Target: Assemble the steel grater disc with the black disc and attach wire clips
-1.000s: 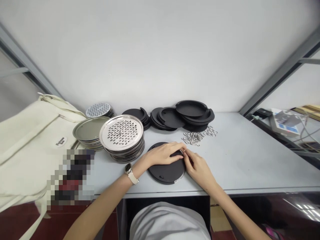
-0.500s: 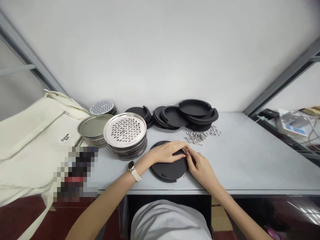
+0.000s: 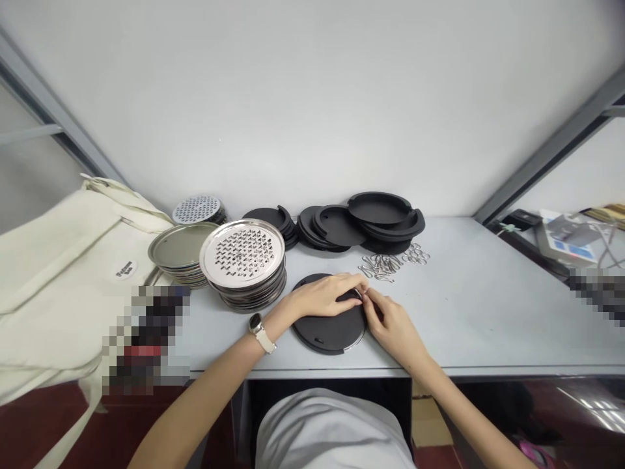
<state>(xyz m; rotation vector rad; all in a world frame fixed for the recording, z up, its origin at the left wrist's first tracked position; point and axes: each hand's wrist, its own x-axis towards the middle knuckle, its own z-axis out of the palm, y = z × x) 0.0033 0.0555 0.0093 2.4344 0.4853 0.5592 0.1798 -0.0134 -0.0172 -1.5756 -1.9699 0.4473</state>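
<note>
Currently, the head view shows a black disc [image 3: 336, 333] lying flat on the bench [image 3: 488, 312], with a thin bright strip along its right rim. From the left, the left hand [image 3: 325, 296] rests across the disc, fingers bent toward that rim; whether it grips the edge I cannot tell. At the disc's right side, the right hand [image 3: 390, 322] has its thumb and fingertips drawn together at the rim, right beside the left fingertips; whether they pinch something small is hidden. Behind the disc and to its right lie metal loops [image 3: 382, 266] in two small heaps. Farther behind the disc stand piles of black rimmed plates [image 3: 381, 208]. Just left of the disc is a stack of grater plates [image 3: 243, 254]; farther left of it come plain metal plates [image 3: 183, 246] and, behind those, a grey perforated stack [image 3: 196, 210]. Farthest left of the disc sits a cream bag [image 3: 63, 260].
</note>
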